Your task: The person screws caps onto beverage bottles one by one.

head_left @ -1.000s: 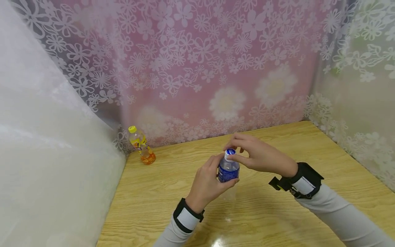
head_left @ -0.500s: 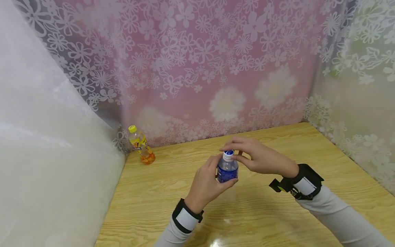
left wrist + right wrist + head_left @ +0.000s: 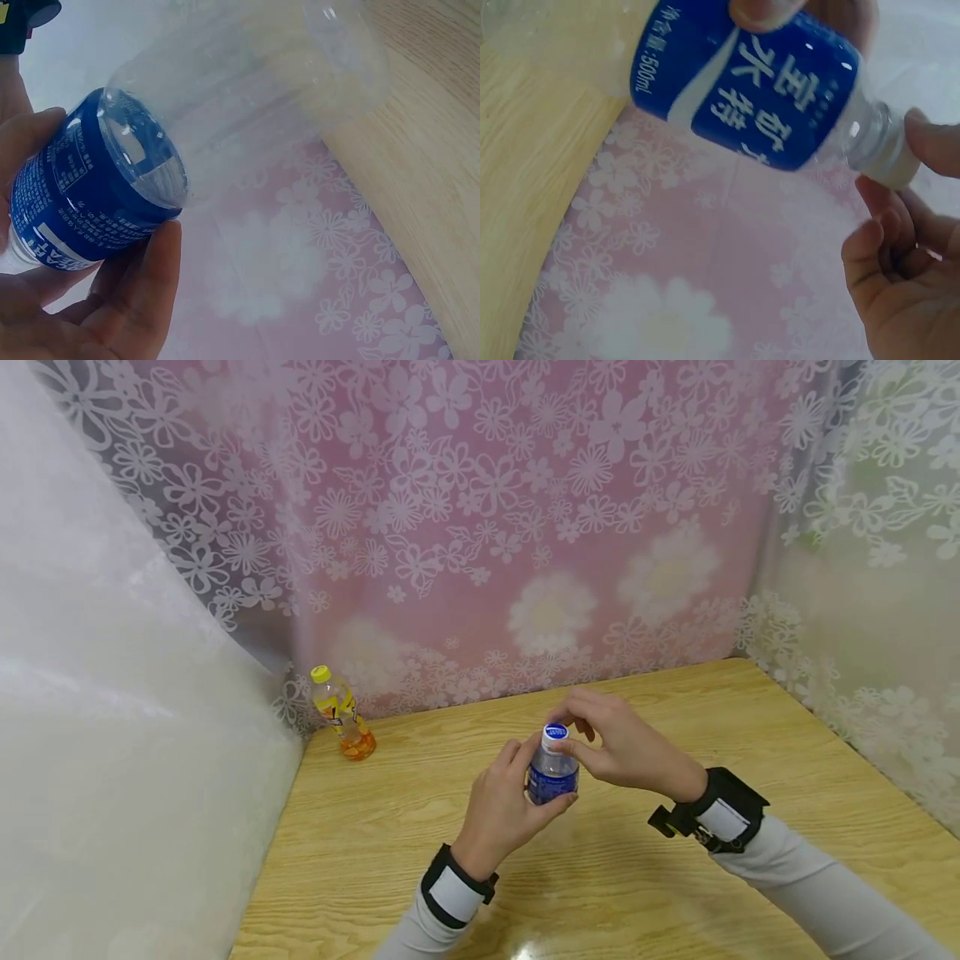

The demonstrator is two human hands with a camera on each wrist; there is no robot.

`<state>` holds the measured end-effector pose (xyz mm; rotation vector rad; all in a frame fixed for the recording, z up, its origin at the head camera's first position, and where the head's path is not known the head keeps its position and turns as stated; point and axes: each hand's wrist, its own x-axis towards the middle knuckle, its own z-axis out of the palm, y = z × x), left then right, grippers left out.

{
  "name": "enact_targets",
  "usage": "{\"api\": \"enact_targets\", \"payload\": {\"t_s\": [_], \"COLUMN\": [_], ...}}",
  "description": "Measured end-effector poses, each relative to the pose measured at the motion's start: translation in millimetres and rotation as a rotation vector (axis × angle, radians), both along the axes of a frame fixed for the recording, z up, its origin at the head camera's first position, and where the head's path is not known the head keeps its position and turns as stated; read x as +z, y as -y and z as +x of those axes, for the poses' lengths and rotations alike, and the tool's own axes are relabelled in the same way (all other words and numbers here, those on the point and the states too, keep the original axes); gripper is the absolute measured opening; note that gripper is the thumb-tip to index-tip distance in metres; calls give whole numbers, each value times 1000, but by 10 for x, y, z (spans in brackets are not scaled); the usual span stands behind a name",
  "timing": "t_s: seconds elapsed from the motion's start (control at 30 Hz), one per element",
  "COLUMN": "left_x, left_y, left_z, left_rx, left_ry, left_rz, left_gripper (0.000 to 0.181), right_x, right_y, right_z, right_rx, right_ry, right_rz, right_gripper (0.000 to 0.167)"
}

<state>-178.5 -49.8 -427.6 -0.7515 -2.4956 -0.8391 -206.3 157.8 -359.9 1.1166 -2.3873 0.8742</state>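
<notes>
A clear plastic water bottle point(image 3: 553, 783) with a blue label is held upright over the table by my left hand point(image 3: 501, 810). In the left wrist view, fingers and thumb wrap around its label point(image 3: 86, 187), and the clear lower part sticks out beyond the grip. My right hand point(image 3: 628, 745) is at the bottle's neck. Its thumb and index finger pinch the white cap point(image 3: 895, 166), which has a blue top, while the other fingers curl in below, as seen in the right wrist view. The cap sits on the neck.
Farther back on the left, a bottle point(image 3: 347, 718) with a yellow cap and orange contents stands on the wooden table point(image 3: 360, 852). A pink floral curtain point(image 3: 450, 568) hangs behind the table, with pale sheeting point(image 3: 127, 735) along the left side.
The right hand's fingers, stretched over the cap half a second ago, have drawn back and curled, uncovering its blue top. The right wrist has shifted slightly left. The left hand stays nearly still.
</notes>
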Motion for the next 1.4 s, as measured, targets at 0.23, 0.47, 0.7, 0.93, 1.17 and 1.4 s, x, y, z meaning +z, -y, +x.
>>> {"api": "enact_targets", "payload": {"t_s": [0.23, 0.47, 0.7, 0.93, 1.17, 1.4], "left_x": [18, 49, 35, 28, 19, -14], "left_y": [-62, -80, -47, -60, -83, -111], "left_z": [43, 53, 20, 29, 46, 48], "left_rx": [81, 74, -14, -7, 64, 103], "left_ry": [-88, -80, -25, -30, -79, -79], "left_rz": [-22, -15, 18, 26, 8, 6], "left_gripper": [81, 83, 82, 82, 82, 81], "right_x": [-83, 45, 148, 130, 76, 74], "right_y": [137, 3, -153, -85, 20, 77], "right_z": [72, 52, 1, 25, 59, 86], "right_rx": [-183, -128, 164, 45, -135, -208], "right_ry": [-42, 95, 105, 11, 20, 44], "right_rz": [-92, -22, 57, 67, 44, 41], "right_gripper": [23, 22, 41, 26, 19, 23]}}
